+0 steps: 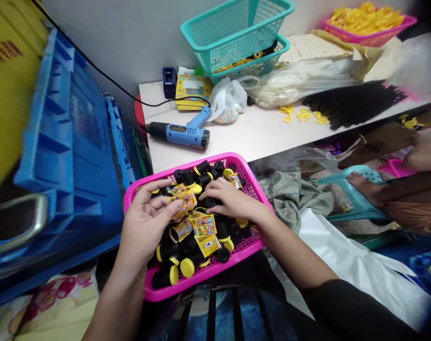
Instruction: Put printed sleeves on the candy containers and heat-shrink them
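A pink basket (pixel 151 294) sits before me, filled with small black canisters (pixel 164 251) with yellow caps (pixel 187 267) and yellow printed labels (pixel 207 245). Between thumb and fingers, my left hand (pixel 147 215) holds a curled yellow printed label (pixel 185 202) above the pile. On the basket's right half, my right hand (pixel 231 198) reaches into the pile, its fingers curled round a black canister (pixel 211 202). That canister is partly hidden by the fingers. Another rolled label (pixel 181 230) lies just below my left fingertips.
Behind the basket, a blue heat gun (pixel 181 135) lies on the white table (pixel 236 142). Stacked teal baskets (pixel 236 31), a plastic bag (pixel 229 102), black sticks (pixel 353 102) and yellow pieces (pixel 303 114) are farther back. Blue crates (pixel 76 142) stand left; another person's foot (pixel 364 187) shows right.
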A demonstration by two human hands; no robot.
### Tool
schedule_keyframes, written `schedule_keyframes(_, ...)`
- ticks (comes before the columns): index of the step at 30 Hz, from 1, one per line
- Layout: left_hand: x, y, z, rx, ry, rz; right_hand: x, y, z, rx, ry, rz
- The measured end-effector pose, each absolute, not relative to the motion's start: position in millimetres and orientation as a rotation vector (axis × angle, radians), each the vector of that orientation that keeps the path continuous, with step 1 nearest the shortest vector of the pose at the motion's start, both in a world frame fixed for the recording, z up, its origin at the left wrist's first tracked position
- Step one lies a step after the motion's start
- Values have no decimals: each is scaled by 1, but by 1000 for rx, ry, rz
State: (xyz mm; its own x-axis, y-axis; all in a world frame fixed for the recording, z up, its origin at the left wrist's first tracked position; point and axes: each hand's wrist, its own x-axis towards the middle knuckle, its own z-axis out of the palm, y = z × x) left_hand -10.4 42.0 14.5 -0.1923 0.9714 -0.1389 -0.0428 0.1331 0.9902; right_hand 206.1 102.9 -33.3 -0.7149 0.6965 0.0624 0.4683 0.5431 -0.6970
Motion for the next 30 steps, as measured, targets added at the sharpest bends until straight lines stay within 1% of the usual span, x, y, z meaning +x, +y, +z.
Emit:
schedule_keyframes(2, -9, 40, 14, 1030, 1477, 1275, 205, 104, -34, -924, -2128, 1078)
schedule_keyframes(5, -9, 38, 16, 1063, 1567, 1280, 207, 99, -29, -826, -1599, 1460)
schedule_keyframes(7, -9, 37, 17, 1079, 1589, 1291, 209, 93, -23, -779, -1427, 1640)
schedule_keyframes(8, -9, 37, 17, 1087, 1594, 1297, 209, 89, -19, -796, -1419, 1662)
schedule_keyframes(10, -9, 36, 17, 1099, 1599, 1305, 210, 81, -12, -913, -1503, 1578)
schedule_keyframes(12, -8, 35, 17, 1120, 1596, 1299, 210, 73, -4, -1061, -1635, 1389)
schedule_keyframes(14, -8, 35, 15, 1150, 1587, 1286, 210, 68, 4, -1104, -1757, 1230)
schedule_keyframes(18, -8, 33, 10, 1228, 1564, 1272, 209, 66, 11, -901, -1919, 1101)
schedule_keyframes(22, -8, 32, 6, 1291, 1565, 1300, 211, 70, 8, -764, -2085, 924)
schedule_keyframes(24, -7, 31, 6, 1308, 1570, 1330, 212, 70, 4, -778, -2099, 914)
schedule_keyframes(30, -9, 30, 7, 1332, 1545, 1376, 212, 68, -3, -857, -1887, 1093)
